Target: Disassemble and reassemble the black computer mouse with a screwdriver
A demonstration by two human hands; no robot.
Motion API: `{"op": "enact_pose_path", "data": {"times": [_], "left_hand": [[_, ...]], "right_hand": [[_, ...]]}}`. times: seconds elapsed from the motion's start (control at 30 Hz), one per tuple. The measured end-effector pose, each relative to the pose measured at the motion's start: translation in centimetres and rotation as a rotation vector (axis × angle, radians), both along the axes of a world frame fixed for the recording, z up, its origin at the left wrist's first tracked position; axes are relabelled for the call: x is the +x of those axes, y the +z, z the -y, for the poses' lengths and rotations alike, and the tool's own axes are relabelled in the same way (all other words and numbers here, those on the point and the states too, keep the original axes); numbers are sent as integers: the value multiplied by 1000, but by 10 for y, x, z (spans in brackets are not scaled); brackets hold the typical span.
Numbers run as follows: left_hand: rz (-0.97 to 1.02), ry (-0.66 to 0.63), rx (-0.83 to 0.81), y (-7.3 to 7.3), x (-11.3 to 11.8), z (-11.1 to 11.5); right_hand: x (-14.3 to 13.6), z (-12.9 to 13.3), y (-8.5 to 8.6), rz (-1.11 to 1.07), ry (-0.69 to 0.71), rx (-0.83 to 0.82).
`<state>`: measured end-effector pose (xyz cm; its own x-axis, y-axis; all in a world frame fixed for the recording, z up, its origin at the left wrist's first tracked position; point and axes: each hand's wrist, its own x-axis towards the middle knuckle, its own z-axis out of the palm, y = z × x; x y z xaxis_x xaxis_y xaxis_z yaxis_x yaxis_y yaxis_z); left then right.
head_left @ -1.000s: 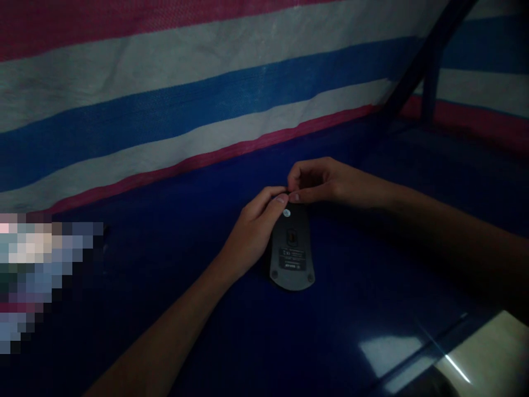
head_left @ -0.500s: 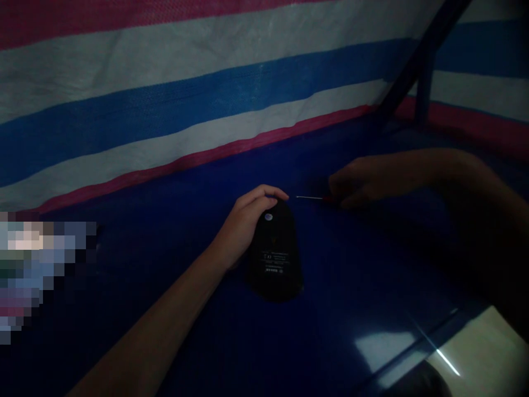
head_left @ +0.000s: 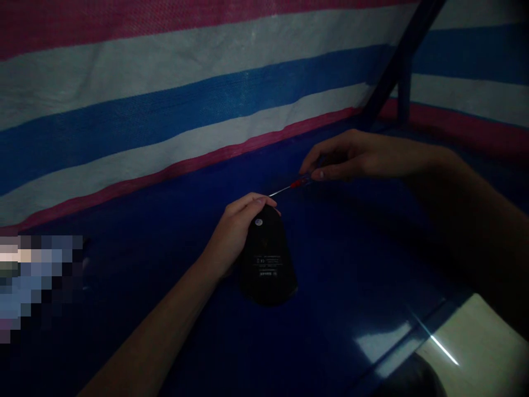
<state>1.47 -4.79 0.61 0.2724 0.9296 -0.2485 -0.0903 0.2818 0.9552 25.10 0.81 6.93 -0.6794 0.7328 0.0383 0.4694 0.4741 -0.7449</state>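
Observation:
A black, rounded device (head_left: 270, 242) lies on the dark blue surface, narrower at its far end. It carries pale printed text and a small round sticker. My left hand (head_left: 236, 227) is closed around its far left edge, thumb on top and fingers over the far end. Between the thumb and fingers of my right hand (head_left: 345, 157) is a small screwdriver (head_left: 296, 183) with a red and clear handle and a thin metal shaft. Its tip points left and reaches my left fingers at the device's far end. Whether the tip touches the device I cannot tell.
Behind the blue surface (head_left: 198, 190) hangs a red, white and blue striped sheet (head_left: 231, 94). A dark slanted frame bar (head_left: 392, 77) stands at the back right. A pixelated patch covers something at left. Light reflects off the front right, and the scene is dim.
My right hand has moved left and opened out its grip slightly, bringing the screwdriver tip to the device's far end. My left hand still holds the device. The view has shifted a little.

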Motion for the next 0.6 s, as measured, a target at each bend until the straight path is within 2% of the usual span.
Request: {"op": "enact_pose_path", "data": {"times": [0.13, 0.33, 0.47, 0.6], "left_hand": [[3, 23, -11, -3, 1, 0], [-65, -22, 43, -5, -1, -1], [-56, -21, 49, -4, -1, -1], [-43, -23, 63, -5, 0, -2]], "right_hand": [[2, -1, 0, -194, -108, 11], [-6, 6, 1, -175, -52, 57], [-13, 16, 4, -173, -59, 243], [-20, 24, 2, -300, -121, 374]]}}
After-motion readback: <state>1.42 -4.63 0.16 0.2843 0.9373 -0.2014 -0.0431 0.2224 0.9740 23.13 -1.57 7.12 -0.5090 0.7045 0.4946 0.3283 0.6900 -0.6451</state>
